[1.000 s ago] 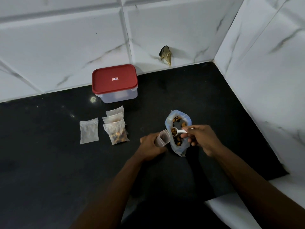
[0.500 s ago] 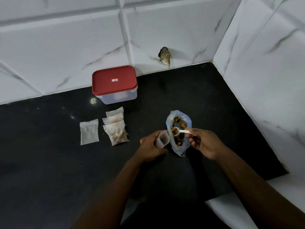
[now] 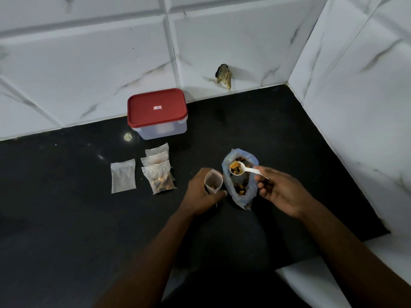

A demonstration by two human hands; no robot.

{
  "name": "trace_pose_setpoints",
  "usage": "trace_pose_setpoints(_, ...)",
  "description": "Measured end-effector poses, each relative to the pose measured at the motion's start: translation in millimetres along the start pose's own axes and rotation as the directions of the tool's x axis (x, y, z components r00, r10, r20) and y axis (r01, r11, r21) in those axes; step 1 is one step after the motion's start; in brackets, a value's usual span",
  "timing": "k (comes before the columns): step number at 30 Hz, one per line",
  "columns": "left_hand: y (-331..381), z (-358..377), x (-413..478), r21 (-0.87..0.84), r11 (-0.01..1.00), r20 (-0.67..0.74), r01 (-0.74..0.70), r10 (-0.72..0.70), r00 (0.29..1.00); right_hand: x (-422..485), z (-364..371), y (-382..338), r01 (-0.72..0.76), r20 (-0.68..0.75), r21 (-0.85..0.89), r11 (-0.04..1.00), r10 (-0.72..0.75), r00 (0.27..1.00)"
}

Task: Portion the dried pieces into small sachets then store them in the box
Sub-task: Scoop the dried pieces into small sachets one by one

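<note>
While your left hand point(image 3: 203, 192) grips the open sachet point(image 3: 213, 182) with fingers and thumb curled round its lower part, you are in the filling step. Your right hand point(image 3: 280, 192) pinches the tail of the white spoon point(image 3: 244, 170) between thumb and fingertips. Its bowl carries a heap of dried pieces point(image 3: 236, 168) above the mouth of the blue-tinted bag point(image 3: 249, 192).

The sachet stands just beside the bag, on its left, on the black counter point(image 3: 66, 218). Its long axis is close to upright, and its mouth is spread open and faces up and a little toward you. A few pieces seem to lie at its bottom. The spoon's long axis runs nearly across the view. The bowl points left toward the sachet and the handle trails right and slightly nearer you, into your fingers.

As I judge it, the next move is short: carry the bowl left over the sachet's rim and keep it level until it is over the opening — then roll your wrist to tip it. The mouth is narrow and the load is heaped, so keep the sachet spread open.

Three filled sachets point(image 3: 160, 181) overlap well to the left, and a flat sachet point(image 3: 123, 176) lies beyond them. The box point(image 3: 160, 130) sits by the wall with its red lid point(image 3: 155, 107) on — storing has not yet begun.
</note>
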State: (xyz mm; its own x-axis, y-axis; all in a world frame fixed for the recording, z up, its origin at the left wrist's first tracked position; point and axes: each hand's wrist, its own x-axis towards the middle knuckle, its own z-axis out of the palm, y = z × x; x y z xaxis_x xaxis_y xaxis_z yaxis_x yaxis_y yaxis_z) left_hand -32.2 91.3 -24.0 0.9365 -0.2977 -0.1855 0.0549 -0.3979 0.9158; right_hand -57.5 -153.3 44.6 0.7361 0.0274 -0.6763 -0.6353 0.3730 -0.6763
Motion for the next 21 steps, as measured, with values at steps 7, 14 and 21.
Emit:
trace_pose_setpoints(7,1.5,5.6,3.3,0.102,0.992,-0.008,-0.072,0.073,0.997,-15.5,26.8,0.7,0.104,0.157,-0.188,0.977,-0.074,0.985)
trace_pose_setpoints(14,1.7,5.2,3.8,0.059,0.996,0.012,-0.062,0.062,0.998,-20.0,37.9,12.3,0.318,0.155,-0.595,0.738,-0.283,0.946)
trace_pose_setpoints(21,-2.6,8.6,5.8,0.037,0.994,-0.005,-0.099,0.099,0.995,-24.3,36.2,21.9,0.49,0.315,-0.821,0.293,-0.484,0.816)
